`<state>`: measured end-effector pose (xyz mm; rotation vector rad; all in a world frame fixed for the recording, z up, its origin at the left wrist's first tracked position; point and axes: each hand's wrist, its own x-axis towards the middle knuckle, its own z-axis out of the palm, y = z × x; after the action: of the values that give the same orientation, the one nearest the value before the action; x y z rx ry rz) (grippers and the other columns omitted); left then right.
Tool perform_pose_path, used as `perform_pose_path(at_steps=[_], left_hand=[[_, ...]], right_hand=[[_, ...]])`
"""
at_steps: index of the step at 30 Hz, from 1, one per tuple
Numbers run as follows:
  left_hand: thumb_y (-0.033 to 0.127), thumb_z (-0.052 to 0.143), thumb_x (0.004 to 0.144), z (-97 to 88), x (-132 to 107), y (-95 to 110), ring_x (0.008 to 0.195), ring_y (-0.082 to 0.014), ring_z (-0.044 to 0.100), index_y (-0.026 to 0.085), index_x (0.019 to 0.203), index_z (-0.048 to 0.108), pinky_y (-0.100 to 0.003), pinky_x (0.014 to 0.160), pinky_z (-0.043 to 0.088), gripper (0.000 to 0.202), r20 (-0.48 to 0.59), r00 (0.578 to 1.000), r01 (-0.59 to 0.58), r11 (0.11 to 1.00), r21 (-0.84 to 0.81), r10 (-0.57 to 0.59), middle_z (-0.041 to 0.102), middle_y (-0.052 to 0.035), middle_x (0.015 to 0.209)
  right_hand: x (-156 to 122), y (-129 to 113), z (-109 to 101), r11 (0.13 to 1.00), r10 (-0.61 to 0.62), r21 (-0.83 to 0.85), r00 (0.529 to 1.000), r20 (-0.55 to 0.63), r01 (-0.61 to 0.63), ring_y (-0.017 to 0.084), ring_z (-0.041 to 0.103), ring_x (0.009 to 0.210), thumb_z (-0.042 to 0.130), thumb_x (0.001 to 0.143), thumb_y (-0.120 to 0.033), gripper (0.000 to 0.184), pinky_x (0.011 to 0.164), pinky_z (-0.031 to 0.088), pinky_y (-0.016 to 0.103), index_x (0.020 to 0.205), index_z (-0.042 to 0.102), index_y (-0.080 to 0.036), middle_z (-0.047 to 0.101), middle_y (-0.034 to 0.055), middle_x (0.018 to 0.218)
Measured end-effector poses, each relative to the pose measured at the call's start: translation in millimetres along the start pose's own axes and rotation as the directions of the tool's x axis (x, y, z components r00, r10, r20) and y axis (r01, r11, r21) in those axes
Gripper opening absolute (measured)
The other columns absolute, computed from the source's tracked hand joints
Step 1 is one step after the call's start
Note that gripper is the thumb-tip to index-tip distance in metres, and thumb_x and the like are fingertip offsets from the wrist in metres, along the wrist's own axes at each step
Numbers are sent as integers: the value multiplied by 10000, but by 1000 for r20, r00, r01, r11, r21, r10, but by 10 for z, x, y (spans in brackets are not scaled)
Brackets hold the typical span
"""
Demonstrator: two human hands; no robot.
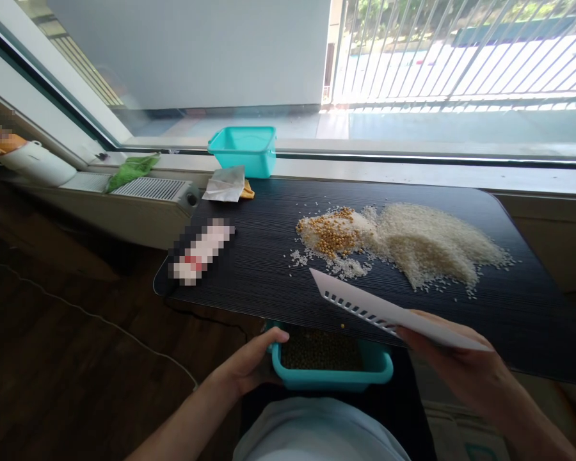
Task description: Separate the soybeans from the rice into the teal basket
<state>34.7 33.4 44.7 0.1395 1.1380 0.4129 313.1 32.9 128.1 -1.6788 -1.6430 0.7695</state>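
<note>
My left hand grips the left rim of a teal tub held under the near edge of the black table; the tub holds brownish beans. My right hand holds a flat white slotted scraper, tilted over the table edge above the tub, with one bean on it. On the table lie a pile of white rice and, at its left side, a patch of yellow beans mixed with rice.
A second teal tub stands on the window sill at the back. Beside it lie a crumpled white bag and a green cloth. A blurred white packet lies on the table's left end. A radiator runs below the sill.
</note>
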Motion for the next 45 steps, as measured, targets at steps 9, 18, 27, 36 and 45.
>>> perform_pose_path(at_steps=[9,18,27,36,45], left_hand=[[370,658,617,-46,-42,-28,839,-247,636,136,952,629,-364,720,500,409,5,1000,-29,999,-18,29,699,-62,864],[370,675,622,-33,-22,-46,722,-202,627,127,941,615,-336,698,493,406,-67,997,-25,1000,-13,24,690,-57,825],[397,689,608,38,5,-1,754,-216,626,114,973,621,-338,716,495,467,-67,998,8,1000,18,-6,690,-67,848],[397,685,614,41,30,-6,793,-241,634,125,944,636,-330,681,498,430,-63,998,13,1000,10,-12,692,-73,846],[363,655,654,39,39,-15,768,-219,636,129,909,645,-308,682,498,346,-75,997,19,1000,5,-19,704,-85,866]], right_hand=[[21,-31,112,965,38,255,992,122,-68,248,676,774,639,729,-360,211,753,557,309,844,755,-227,736,52,839],[165,100,288,957,212,239,956,-201,-163,254,701,767,676,685,-360,250,717,576,323,857,741,-190,749,18,810],[259,387,-94,940,320,49,819,-477,-338,279,708,753,718,626,-431,243,617,583,299,687,721,-195,739,21,696],[277,43,221,938,271,285,929,-252,-197,266,708,783,707,666,-351,200,717,589,322,808,747,-215,749,23,808],[152,218,331,944,302,250,868,-395,-214,271,705,804,686,685,-341,219,771,577,348,815,741,-173,749,47,814]])
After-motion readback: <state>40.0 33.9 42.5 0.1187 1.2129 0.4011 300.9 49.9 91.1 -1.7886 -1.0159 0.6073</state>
